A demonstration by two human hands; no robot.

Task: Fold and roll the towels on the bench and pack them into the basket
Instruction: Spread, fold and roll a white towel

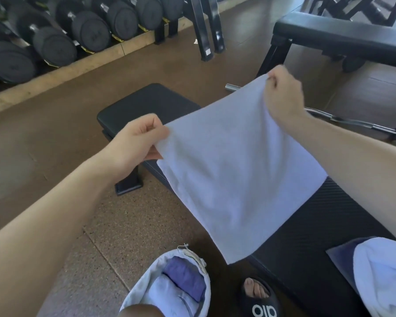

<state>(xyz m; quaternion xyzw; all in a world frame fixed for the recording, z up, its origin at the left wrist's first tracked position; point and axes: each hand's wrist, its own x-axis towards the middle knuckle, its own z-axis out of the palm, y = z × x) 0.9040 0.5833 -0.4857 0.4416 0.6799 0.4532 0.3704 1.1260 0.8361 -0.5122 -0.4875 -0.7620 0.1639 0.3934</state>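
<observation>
A pale white towel hangs spread out above the black bench. My left hand pinches its near left corner, and my right hand pinches its far corner higher up. The towel's lower part drapes over the bench's edge. On the floor below stands a pale fabric basket holding a rolled purple towel and a rolled white one. More towels, a dark blue one and a white one, lie on the bench at the lower right.
A dumbbell rack lines the far left. A second bench stands at the back right, and a barbell lies behind my right arm. My sandalled foot is next to the basket.
</observation>
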